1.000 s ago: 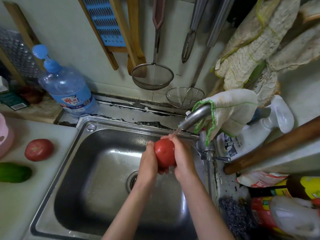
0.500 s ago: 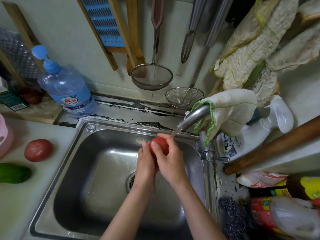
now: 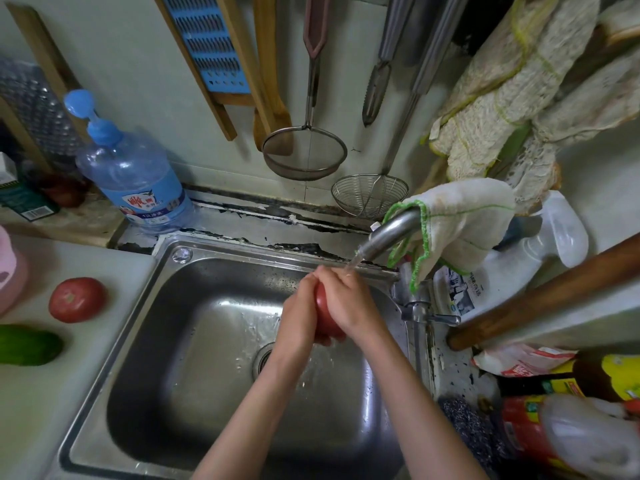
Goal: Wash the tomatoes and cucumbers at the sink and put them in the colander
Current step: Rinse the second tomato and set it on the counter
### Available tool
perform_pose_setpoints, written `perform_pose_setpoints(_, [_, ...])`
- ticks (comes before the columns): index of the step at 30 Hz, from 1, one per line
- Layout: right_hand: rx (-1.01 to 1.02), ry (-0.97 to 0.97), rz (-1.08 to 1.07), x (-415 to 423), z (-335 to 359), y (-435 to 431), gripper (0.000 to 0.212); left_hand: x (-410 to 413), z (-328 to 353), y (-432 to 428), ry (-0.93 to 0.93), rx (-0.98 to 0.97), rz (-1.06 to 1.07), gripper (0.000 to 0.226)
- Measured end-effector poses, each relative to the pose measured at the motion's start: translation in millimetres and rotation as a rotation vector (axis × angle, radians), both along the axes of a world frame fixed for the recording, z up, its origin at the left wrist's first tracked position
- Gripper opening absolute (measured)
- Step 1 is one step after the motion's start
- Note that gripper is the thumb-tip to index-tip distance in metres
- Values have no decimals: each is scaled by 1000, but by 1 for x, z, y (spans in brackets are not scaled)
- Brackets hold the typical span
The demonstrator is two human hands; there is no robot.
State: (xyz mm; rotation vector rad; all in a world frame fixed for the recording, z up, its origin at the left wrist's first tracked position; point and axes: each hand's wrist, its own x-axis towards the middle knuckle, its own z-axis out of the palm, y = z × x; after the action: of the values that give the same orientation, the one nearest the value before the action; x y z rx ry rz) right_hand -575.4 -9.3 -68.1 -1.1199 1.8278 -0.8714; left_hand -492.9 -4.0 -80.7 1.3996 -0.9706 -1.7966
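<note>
A red tomato [image 3: 325,317] is held between both my hands over the steel sink [image 3: 194,341], under the stream from the tap [image 3: 391,233]. My left hand [image 3: 299,313] cups its left side and my right hand [image 3: 349,303] wraps over its top and right side, so only a strip of it shows. A second tomato [image 3: 77,299] lies on the white counter left of the sink, with a green cucumber [image 3: 27,344] just in front of it at the frame's left edge. A pink object [image 3: 10,268], cut off by the left edge, stands behind them.
A large blue water bottle [image 3: 135,181] stands behind the sink's left corner. Strainers [image 3: 304,157] and tongs hang on the wall. A cloth [image 3: 460,220] drapes over the tap. Bottles and bags [image 3: 568,410] crowd the right side, under a wooden pole [image 3: 540,299].
My hands have turned around the tomato under the water. My right hand slid over its top, so less of the tomato shows than a second ago.
</note>
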Motion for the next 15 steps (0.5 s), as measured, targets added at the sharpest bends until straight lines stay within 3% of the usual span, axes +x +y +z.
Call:
perform_pose_setpoints(5, [207, -335, -112, -8, -2, -6, 42, 0, 6, 1, -30, 7, 17, 34])
perform_pose_setpoints(8, [96, -150, -101, 5, 7, 10, 44, -1, 0, -1, 27, 70, 84, 39])
perform_pose_setpoints(12, [-32, 296, 113, 33, 3, 36, 55, 7, -6, -1, -108, -142, 65, 24])
perform_pose_setpoints(15, [-57, 307, 133, 21, 6, 28, 48, 6, -1, -1, -46, -64, 25, 39])
